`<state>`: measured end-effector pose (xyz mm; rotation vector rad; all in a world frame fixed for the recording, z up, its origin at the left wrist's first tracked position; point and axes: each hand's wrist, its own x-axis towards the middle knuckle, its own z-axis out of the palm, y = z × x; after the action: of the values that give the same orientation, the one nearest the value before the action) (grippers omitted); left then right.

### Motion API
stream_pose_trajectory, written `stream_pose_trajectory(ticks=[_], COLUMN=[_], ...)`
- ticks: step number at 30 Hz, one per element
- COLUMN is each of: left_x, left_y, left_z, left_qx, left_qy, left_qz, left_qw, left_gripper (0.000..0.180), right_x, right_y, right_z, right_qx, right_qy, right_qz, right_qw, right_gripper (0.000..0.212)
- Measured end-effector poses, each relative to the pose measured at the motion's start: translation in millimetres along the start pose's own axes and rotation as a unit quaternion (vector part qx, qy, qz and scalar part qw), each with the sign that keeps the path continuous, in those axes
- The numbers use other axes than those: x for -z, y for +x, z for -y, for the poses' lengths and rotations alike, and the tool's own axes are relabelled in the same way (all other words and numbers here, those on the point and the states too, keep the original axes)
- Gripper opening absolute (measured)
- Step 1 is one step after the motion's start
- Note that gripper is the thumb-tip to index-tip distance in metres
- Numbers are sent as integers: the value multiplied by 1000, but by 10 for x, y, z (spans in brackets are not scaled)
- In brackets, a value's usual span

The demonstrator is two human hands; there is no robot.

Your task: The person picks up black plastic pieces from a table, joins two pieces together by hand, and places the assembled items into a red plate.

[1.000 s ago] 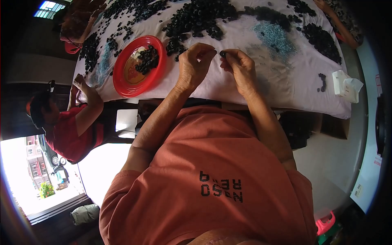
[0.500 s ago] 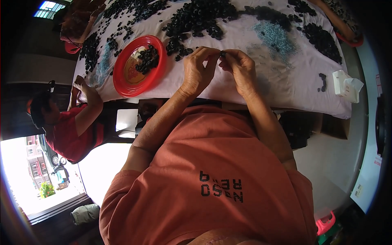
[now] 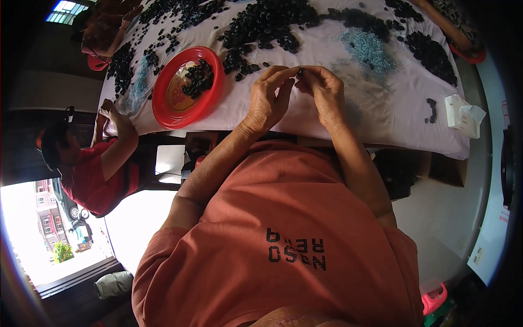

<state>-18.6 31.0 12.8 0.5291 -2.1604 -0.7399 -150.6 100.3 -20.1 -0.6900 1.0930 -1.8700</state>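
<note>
Steady the small black piece (image 3: 300, 72), gripped between fingertips of left hand (image 3: 267, 98) and right hand (image 3: 328, 95), by the tabletop's (image 3: 300, 115) near edge.

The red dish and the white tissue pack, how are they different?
The red dish is rounded, while the white tissue pack is boxy. The red dish holds black pieces; the white tissue pack has a white sheet sticking out. The red dish is on the person's left, and the white tissue pack is over on the right. Both sit on the pale cloth.
</note>
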Motion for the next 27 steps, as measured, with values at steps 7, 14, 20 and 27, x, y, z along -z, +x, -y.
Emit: stream_pose_trajectory(ticks=[7,14,20,27], left_x=[82,412,405,264], left_y=[66,204,187,189], left_z=[59,559,833,729], left_qx=[6,60,28,7], left_qy=[-4,131,262,301], left_qz=[-8,-105,-21,21], left_qw=[1000,984,964,953], left_gripper=[23,13,15,14], right_x=[13,47,47,44], right_y=[7,18,20,23], right_z=[-31,-33,-35,-37], right_qx=[-11,8,-3,-12], right_qy=[4,-35,-37,-36], right_qz=[-8,-9,-13,-15], right_qw=[1000,999,999,999], right_gripper=[15,19,19,18])
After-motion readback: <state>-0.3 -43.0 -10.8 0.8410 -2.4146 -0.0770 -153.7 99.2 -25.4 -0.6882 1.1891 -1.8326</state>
